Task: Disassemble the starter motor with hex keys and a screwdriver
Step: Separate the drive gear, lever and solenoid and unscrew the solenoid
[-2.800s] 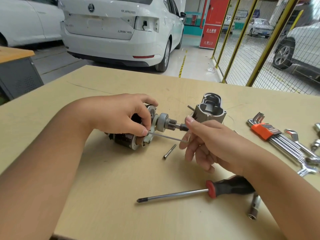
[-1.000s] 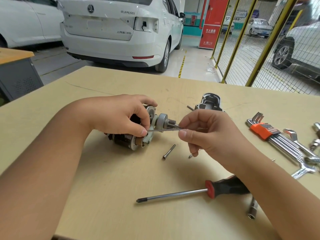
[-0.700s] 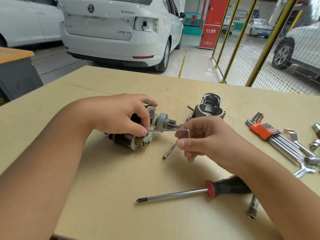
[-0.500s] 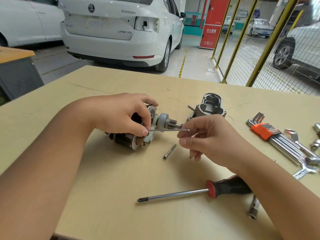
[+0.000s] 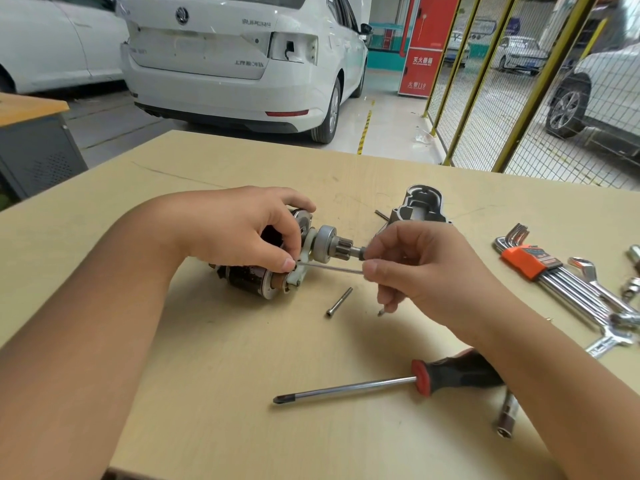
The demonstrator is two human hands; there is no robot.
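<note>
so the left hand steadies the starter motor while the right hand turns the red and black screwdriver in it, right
Not quite. The head view shows the right hand pinching a thin silver L-shaped hex key, whose tip meets the dark cylindrical starter motor steadied by the left hand. The red and black screwdriver lies untouched on the tan wooden table.

Your bare left hand (image 5: 242, 230) and bare right hand (image 5: 419, 268) carry no gloves, rings or watches; both forearms are unsleeved (short, untrimmed-looking nails visible).
</note>
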